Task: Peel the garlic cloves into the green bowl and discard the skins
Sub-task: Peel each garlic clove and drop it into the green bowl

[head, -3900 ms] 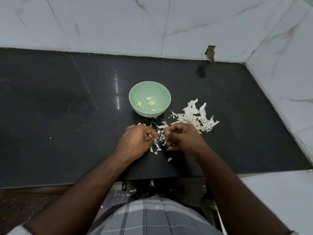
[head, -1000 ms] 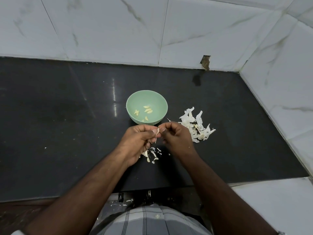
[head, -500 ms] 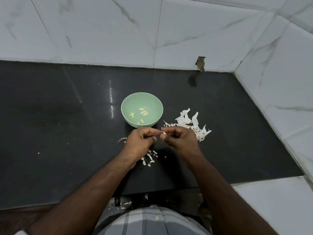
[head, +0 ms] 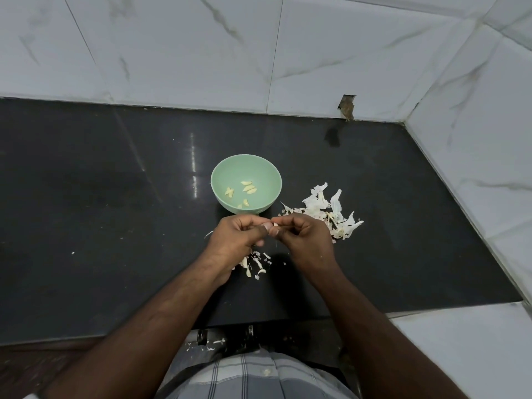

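Your left hand [head: 234,239] and right hand [head: 305,240] pinch one garlic clove [head: 275,224] between them.
The green bowl [head: 218,180] sits just beyond your fingertips.

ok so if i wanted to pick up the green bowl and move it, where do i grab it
Take the green bowl by its rim on the left side, thumb inside and fingers under the outer wall. It stands upright and open, its left flank is bare counter, while the hands work at its near edge and the skin pile lies to its right.
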